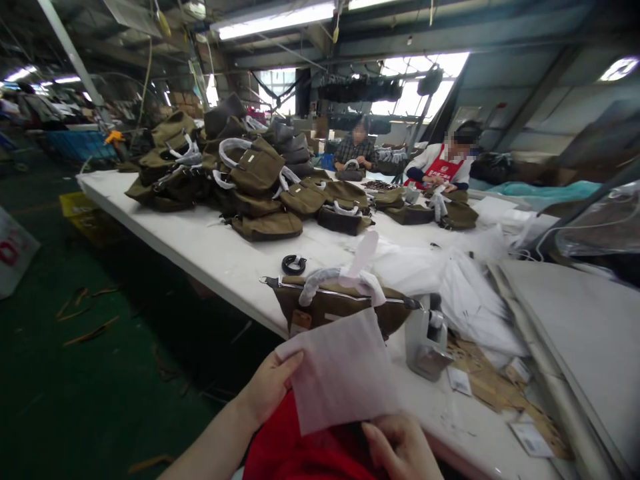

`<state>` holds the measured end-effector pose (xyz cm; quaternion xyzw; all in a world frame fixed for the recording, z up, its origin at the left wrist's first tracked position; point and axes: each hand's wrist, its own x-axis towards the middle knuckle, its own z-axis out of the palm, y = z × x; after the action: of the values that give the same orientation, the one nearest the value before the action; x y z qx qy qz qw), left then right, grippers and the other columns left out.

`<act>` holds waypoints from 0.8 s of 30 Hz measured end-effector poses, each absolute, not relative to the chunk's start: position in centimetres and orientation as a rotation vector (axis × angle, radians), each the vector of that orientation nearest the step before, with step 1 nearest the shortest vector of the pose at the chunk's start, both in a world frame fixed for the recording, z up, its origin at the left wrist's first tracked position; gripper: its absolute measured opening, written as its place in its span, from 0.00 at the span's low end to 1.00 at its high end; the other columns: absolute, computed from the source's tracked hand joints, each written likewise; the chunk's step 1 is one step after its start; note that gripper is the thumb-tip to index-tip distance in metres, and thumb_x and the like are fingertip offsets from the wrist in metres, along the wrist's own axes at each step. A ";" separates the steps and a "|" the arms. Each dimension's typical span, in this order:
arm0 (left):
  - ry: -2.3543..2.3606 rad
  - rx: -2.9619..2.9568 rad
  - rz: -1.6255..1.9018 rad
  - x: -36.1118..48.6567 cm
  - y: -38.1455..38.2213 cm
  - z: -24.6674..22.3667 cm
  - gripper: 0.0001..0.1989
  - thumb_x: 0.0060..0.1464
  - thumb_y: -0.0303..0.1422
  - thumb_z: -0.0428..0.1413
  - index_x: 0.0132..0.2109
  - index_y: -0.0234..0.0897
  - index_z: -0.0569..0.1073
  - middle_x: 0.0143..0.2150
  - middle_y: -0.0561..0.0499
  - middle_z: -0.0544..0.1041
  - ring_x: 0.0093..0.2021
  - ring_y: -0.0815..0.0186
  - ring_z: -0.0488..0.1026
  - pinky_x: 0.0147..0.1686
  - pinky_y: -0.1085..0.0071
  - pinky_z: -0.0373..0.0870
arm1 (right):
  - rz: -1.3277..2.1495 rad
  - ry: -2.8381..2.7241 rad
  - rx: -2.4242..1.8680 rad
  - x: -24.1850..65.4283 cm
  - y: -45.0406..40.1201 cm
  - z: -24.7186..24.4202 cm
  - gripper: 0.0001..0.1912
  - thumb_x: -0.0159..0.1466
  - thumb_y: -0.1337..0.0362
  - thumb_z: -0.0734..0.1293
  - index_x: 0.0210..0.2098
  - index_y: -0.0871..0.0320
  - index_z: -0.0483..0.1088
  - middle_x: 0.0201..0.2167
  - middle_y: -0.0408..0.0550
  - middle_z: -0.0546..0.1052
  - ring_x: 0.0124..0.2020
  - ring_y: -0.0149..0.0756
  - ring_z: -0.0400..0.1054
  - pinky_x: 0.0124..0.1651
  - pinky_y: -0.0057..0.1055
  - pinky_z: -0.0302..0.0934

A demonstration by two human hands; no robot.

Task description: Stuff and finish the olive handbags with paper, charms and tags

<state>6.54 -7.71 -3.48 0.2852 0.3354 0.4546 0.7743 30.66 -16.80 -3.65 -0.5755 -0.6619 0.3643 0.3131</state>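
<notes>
My left hand (pixel 275 383) pinches the left edge of a thin white sheet (pixel 345 373), either tissue paper or foam; which, I cannot tell. Curled at the sheet's lower right corner is my right hand (pixel 403 447); what its fingers hold, if anything, is hidden. Just beyond the sheet an olive handbag (pixel 280 300) stands upright at the table's edge, its zipper along the top. White wrapping covers the bag's handle (pixel 315 280), and a brown tag (pixel 300 321) hangs at the front. A coiled black strap (pixel 293 265) lies behind the bag.
A grey tape dispenser (pixel 430 353) stands right of the bag, near cardboard pieces (pixel 480 373) and white tags (pixel 531 439). Clear plastic bags (pixel 460 293) spread behind it. Olive handbags (pixel 255 167) are heaped on the white table (pixel 200 247). Two people (pixel 443 163) work at the far side.
</notes>
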 end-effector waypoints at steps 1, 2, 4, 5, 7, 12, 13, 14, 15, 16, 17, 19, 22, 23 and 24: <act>0.710 0.626 0.965 6.7 -7.9 -3.8 0.20 0.53 0.38 0.64 0.52 0.36 0.77 0.51 0.43 0.79 0.49 0.57 0.77 0.54 0.60 0.70 | 1.042 -1.698 -1.538 30.7 -17.0 -4.4 0.25 0.65 0.47 0.60 0.23 0.58 0.75 0.21 0.50 0.76 0.25 0.39 0.71 0.30 0.31 0.66; 0.700 0.664 0.924 6.8 -8.1 -4.1 0.20 0.52 0.38 0.64 0.51 0.36 0.77 0.50 0.44 0.79 0.49 0.57 0.77 0.54 0.60 0.69 | 1.063 -1.622 -1.573 30.8 -17.1 -5.0 0.24 0.62 0.45 0.62 0.29 0.58 0.78 0.27 0.52 0.80 0.30 0.44 0.74 0.34 0.33 0.69; 0.706 0.822 0.785 6.8 -8.3 -4.1 0.18 0.51 0.39 0.65 0.47 0.33 0.79 0.45 0.43 0.81 0.46 0.56 0.77 0.51 0.61 0.71 | 0.964 -1.438 -1.659 31.0 -17.1 -5.7 0.26 0.58 0.42 0.65 0.39 0.57 0.79 0.38 0.54 0.81 0.43 0.50 0.75 0.44 0.40 0.71; 0.711 0.931 0.701 6.7 -8.3 -3.9 0.19 0.50 0.40 0.65 0.44 0.31 0.79 0.43 0.43 0.81 0.44 0.55 0.78 0.49 0.61 0.72 | 0.908 -1.365 -1.694 31.2 -16.9 -5.7 0.26 0.58 0.42 0.65 0.41 0.57 0.79 0.41 0.55 0.81 0.47 0.52 0.74 0.49 0.44 0.70; 0.676 1.147 0.566 6.4 -8.1 -3.0 0.21 0.49 0.42 0.66 0.45 0.29 0.79 0.44 0.41 0.81 0.45 0.53 0.77 0.48 0.61 0.72 | 0.879 -1.333 -1.705 31.5 -16.4 -5.0 0.25 0.60 0.45 0.64 0.43 0.57 0.79 0.43 0.54 0.81 0.51 0.52 0.73 0.55 0.48 0.66; 0.547 1.338 0.476 6.3 -7.4 -0.7 0.30 0.49 0.45 0.64 0.55 0.32 0.74 0.52 0.40 0.78 0.53 0.50 0.74 0.53 0.60 0.70 | 0.953 -1.717 -1.552 30.4 -14.8 -1.6 0.15 0.61 0.56 0.65 0.42 0.52 0.79 0.39 0.50 0.82 0.43 0.48 0.76 0.51 0.44 0.69; 0.604 1.344 0.500 6.5 -7.3 -0.7 0.28 0.52 0.46 0.62 0.55 0.32 0.75 0.51 0.41 0.78 0.52 0.51 0.74 0.52 0.60 0.70 | 0.944 -1.782 -1.538 30.0 -14.5 -1.1 0.13 0.61 0.57 0.65 0.41 0.51 0.79 0.38 0.49 0.82 0.42 0.47 0.76 0.50 0.43 0.70; 0.679 1.355 0.540 6.7 -7.3 -0.8 0.27 0.54 0.47 0.59 0.54 0.32 0.76 0.50 0.41 0.79 0.51 0.52 0.75 0.52 0.61 0.71 | 0.914 -1.818 -1.538 29.8 -14.2 -0.7 0.13 0.61 0.57 0.65 0.41 0.51 0.79 0.38 0.49 0.82 0.42 0.46 0.76 0.49 0.42 0.70; 0.758 1.369 0.594 6.8 -7.2 -1.0 0.25 0.57 0.47 0.57 0.53 0.32 0.76 0.50 0.42 0.79 0.50 0.53 0.75 0.52 0.62 0.71 | 0.862 -1.818 -1.549 29.7 -13.8 -0.4 0.13 0.62 0.57 0.65 0.42 0.51 0.78 0.38 0.50 0.81 0.41 0.45 0.76 0.47 0.41 0.70; 0.836 1.383 0.654 6.9 -7.0 -1.3 0.25 0.59 0.48 0.54 0.52 0.32 0.77 0.49 0.43 0.79 0.49 0.55 0.75 0.51 0.62 0.71 | 0.781 -1.777 -1.572 29.7 -13.3 -0.2 0.14 0.62 0.57 0.65 0.44 0.53 0.76 0.38 0.50 0.81 0.39 0.44 0.75 0.45 0.39 0.71; 0.913 1.396 0.722 6.9 -6.8 -1.5 0.24 0.60 0.48 0.53 0.52 0.32 0.77 0.48 0.43 0.80 0.48 0.56 0.75 0.51 0.63 0.71 | 0.665 -1.705 -1.603 29.9 -12.7 -0.1 0.16 0.62 0.56 0.65 0.46 0.54 0.74 0.39 0.51 0.80 0.38 0.43 0.75 0.42 0.38 0.71; 1.068 1.432 0.870 6.6 -6.2 -1.9 0.24 0.60 0.48 0.53 0.51 0.33 0.77 0.46 0.45 0.80 0.46 0.56 0.76 0.50 0.64 0.72 | 0.349 -1.532 -1.669 30.3 -11.4 0.0 0.23 0.61 0.51 0.66 0.51 0.57 0.68 0.42 0.54 0.77 0.39 0.43 0.73 0.41 0.39 0.70; 1.230 1.489 1.056 5.7 -5.2 -2.0 0.21 0.58 0.47 0.54 0.47 0.35 0.79 0.42 0.46 0.81 0.44 0.56 0.76 0.49 0.66 0.72 | -0.097 -1.413 -1.741 30.1 -9.4 -0.1 0.41 0.57 0.43 0.68 0.60 0.62 0.59 0.48 0.61 0.72 0.49 0.52 0.67 0.52 0.50 0.64; 1.251 1.509 1.091 5.4 -4.9 -2.0 0.21 0.58 0.47 0.55 0.46 0.35 0.79 0.41 0.46 0.81 0.44 0.56 0.76 0.49 0.66 0.72 | -0.193 -1.417 -1.755 29.8 -8.8 -0.2 0.46 0.55 0.41 0.68 0.62 0.65 0.56 0.49 0.63 0.70 0.52 0.55 0.64 0.55 0.53 0.61; 1.261 1.525 1.115 5.2 -4.8 -1.9 0.20 0.58 0.47 0.55 0.45 0.35 0.79 0.40 0.46 0.81 0.43 0.56 0.76 0.48 0.67 0.72 | -0.261 -1.424 -1.764 29.3 -8.3 -0.4 0.49 0.55 0.41 0.68 0.64 0.67 0.53 0.50 0.65 0.69 0.53 0.57 0.62 0.56 0.55 0.59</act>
<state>5.23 -4.79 -1.94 0.6087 0.5036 0.4452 0.4214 29.31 -8.30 -0.36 -0.7027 -0.5673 -0.1039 0.4167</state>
